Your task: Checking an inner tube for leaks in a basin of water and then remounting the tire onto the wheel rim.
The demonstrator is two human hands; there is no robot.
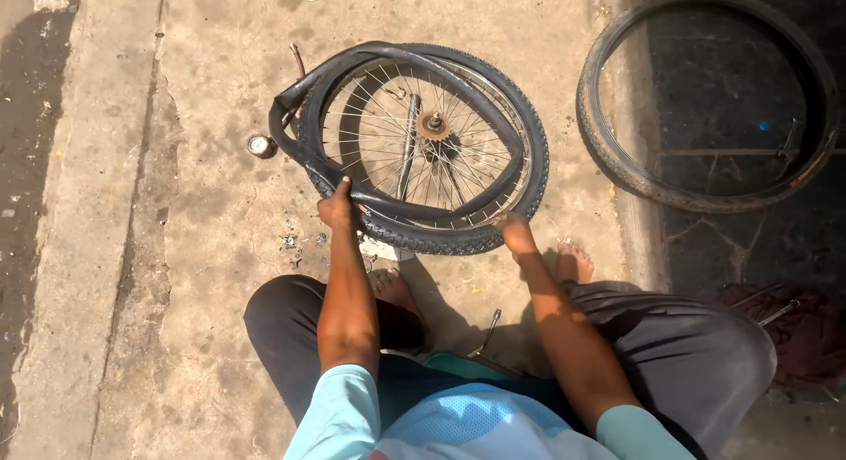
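A spoked bicycle wheel (432,129) lies flat on the concrete in front of me, its knobbly black tyre (529,152) partly off the rim. A limp black inner tube (352,63) loops over the wheel's left side and across the spokes. My left hand (336,206) grips the tube and tyre at the near left edge. My right hand (511,228) presses on the tyre's near right edge. I squat with bare feet just behind the wheel.
A second, bare black tyre (608,134) lies at the right, half over a dark paved strip. A small round metal tin (261,145) sits left of the wheel. A metal tool (486,330) lies between my knees. A dark red cloth (802,332) is at far right.
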